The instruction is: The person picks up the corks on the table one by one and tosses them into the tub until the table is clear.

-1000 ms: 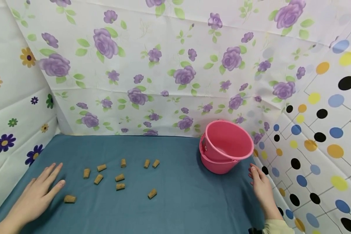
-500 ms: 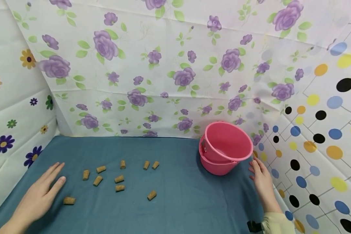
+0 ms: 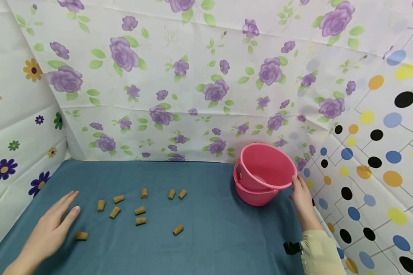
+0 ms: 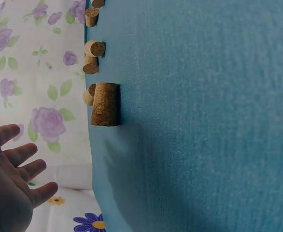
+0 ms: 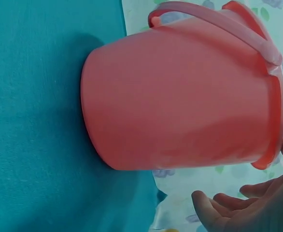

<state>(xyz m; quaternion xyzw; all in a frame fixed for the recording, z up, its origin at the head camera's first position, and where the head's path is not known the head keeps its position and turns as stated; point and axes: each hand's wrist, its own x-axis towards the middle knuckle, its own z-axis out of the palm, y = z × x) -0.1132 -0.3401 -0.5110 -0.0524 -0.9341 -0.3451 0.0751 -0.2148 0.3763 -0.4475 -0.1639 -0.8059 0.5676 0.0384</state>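
Observation:
At the back right of the cloth, a pink bucket [image 3: 266, 164] stands upright, its mouth up. Its handle [image 5: 223, 21] rests folded against the side. My right hand [image 3: 303, 200] has reached the right side of the rim. In the right wrist view, one digit meets the rim [image 5: 275, 116] while the other fingers [image 5: 204, 208] spread loosely beside the wall. On the left, my left hand [image 3: 49, 229] hovers over the cloth with fingers extended, holding nothing. Close to it lies a cork [image 4: 106, 104]. Several more corks [image 3: 140, 210] lie scattered across the left and middle.
Blue cloth [image 3: 210, 236] covers the tabletop. A floral sheet [image 3: 192, 91] hangs behind it. On the right, a dotted sheet [image 3: 382, 183] slopes close to my right arm, and a flower-print sheet [image 3: 17, 152] borders the left side.
My right hand has moved up and left from beside the bucket to its rim. The left hand has shifted slightly right. Corks and bucket stay in place.

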